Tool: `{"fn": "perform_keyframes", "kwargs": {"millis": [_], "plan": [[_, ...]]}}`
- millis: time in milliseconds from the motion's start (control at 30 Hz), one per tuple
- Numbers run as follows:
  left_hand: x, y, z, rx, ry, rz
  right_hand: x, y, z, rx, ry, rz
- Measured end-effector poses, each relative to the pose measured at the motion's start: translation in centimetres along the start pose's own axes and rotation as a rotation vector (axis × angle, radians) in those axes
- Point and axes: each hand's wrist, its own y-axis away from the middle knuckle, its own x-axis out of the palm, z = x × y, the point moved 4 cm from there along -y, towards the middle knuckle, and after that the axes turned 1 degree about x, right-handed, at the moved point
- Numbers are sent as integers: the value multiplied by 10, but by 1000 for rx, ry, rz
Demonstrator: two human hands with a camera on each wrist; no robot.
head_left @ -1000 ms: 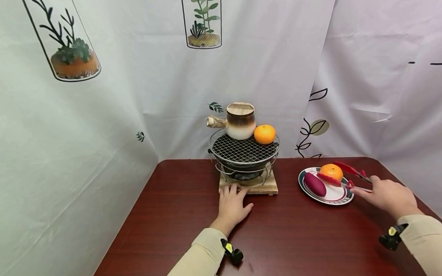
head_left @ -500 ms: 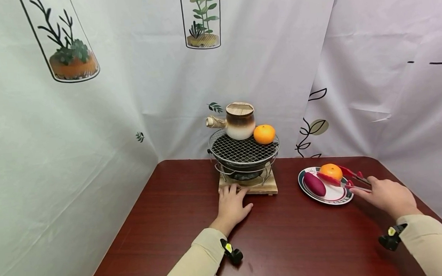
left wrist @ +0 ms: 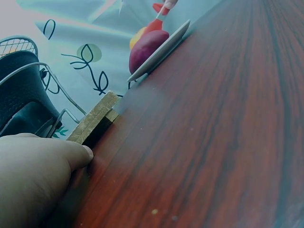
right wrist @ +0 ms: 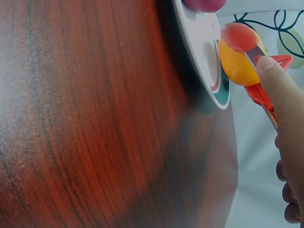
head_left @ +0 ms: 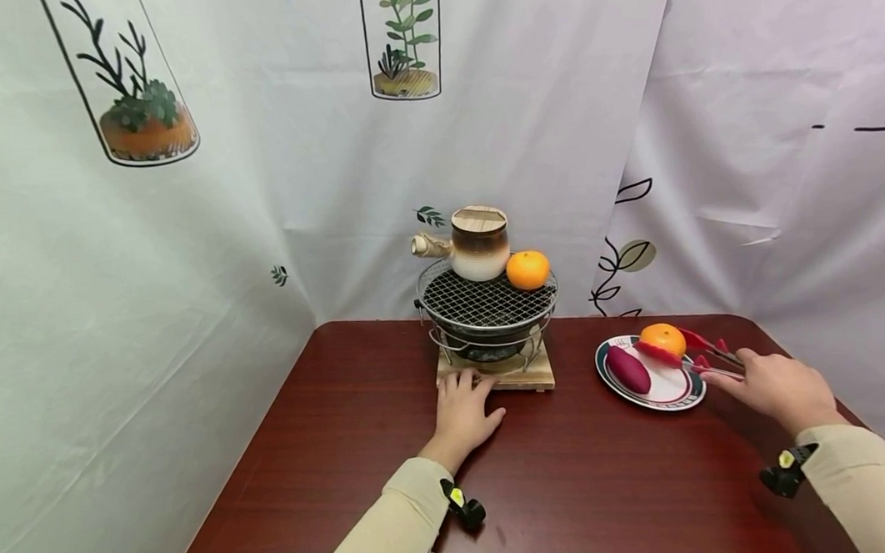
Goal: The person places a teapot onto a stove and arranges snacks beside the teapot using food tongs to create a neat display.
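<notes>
My right hand (head_left: 782, 388) holds red-tipped tongs (right wrist: 240, 37), their two tips on either side of an orange (head_left: 663, 341) at the back of a plate (head_left: 672, 391). In the right wrist view the orange (right wrist: 237, 66) shows close over the plate's rim, with my thumb pressing one tong arm. A purple, eggplant-like oval (head_left: 628, 370) lies on the plate's left side. My left hand (head_left: 460, 413) rests with spread fingers at the front edge of a wooden board (head_left: 526, 380). Its thumb lies out to the side on the table. Part of the tongs' handle is hidden in my right hand.
On the board stands a round tabletop grill (head_left: 481, 304) with a wire mesh. A lidded pot (head_left: 480, 254) with a wooden side handle and another orange (head_left: 528, 270) sit on the mesh. Patterned cloth (head_left: 331, 149) hangs behind the dark red table (head_left: 573, 478).
The tong tips have drawn closer together around the orange on the plate, and that orange has risen slightly. My left hand stays at the board.
</notes>
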Motion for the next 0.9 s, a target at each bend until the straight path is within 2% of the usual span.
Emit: {"fn": "perform_keyframes", "kwargs": {"millis": [367,900], "plan": [[-1,1,-1,-6,14,15,-4,0,2,2,14,15],[-2,2,-1,2,10,-4,-19,1,8,-20,4,-2]]}}
